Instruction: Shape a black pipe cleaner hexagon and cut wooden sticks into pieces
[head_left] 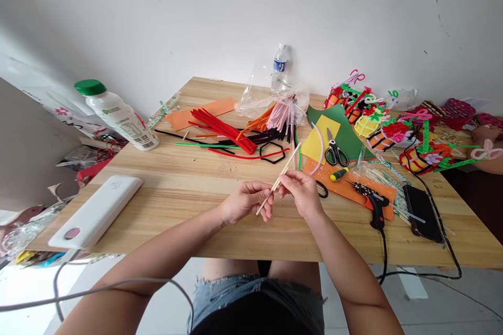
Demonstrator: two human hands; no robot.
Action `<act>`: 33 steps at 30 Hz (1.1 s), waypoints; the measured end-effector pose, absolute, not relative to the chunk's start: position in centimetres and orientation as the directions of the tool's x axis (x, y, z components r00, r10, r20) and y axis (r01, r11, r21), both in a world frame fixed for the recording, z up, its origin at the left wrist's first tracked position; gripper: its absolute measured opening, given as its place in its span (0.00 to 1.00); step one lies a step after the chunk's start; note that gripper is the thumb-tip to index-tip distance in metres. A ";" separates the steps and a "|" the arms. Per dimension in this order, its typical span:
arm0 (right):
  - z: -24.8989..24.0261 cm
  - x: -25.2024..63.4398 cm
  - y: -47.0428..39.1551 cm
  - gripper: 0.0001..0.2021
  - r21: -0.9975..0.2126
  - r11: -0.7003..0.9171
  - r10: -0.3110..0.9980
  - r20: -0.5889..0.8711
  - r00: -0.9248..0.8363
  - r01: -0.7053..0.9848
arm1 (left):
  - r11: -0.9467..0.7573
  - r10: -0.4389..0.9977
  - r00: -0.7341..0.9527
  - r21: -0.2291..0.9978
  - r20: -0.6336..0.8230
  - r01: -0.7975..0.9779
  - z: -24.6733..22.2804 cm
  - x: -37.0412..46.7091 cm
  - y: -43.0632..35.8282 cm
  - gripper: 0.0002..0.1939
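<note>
Over the front of the table, my left hand (250, 201) and my right hand (301, 191) are closed on thin pale wooden sticks (291, 157). The sticks slant up to the right; a second, shorter one seems to lie against the longer one, partly hidden by my fingers. Just beyond them are a black pipe-cleaner hexagon (272, 152) and a red pipe cleaner (247, 156). Close to my right hand, a black loop handle (322, 189) shows beside orange sheet foam or paper (353, 191). Scissors (334, 149) lie on yellow and green sheets (343, 123).
A glue gun (375, 204), phone (422, 212) and cable are at right. Several pipe-cleaner baskets (383, 136) line the back right, near another person's arm (489, 165). Red pipe cleaners (223, 128) and a water bottle (279, 65) are behind; a white bottle (121, 115) and power bank (98, 212) stand left.
</note>
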State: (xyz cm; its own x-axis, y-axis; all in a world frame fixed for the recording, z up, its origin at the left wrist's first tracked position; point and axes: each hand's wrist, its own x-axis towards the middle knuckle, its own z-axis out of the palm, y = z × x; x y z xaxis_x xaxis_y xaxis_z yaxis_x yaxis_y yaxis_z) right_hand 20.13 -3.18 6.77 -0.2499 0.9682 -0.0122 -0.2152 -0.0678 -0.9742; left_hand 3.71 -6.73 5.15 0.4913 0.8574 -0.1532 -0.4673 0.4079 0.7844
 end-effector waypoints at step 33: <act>7.0 19.5 -4.5 0.11 -1.000 0.009 0.933 0.013 -0.359 -0.015 | 0.120 0.980 0.190 0.922 -0.052 -0.367 5.3 3.2 -6.2 0.16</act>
State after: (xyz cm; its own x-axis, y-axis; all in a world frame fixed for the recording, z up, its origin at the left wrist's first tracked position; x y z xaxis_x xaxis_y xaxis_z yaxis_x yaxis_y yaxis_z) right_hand 19.53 -4.48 7.03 -0.3594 0.9331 0.0134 -0.0148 0.0087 -0.9999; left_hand 3.19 -6.22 5.32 0.1905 0.9803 -0.0518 -0.3675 0.1202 0.9222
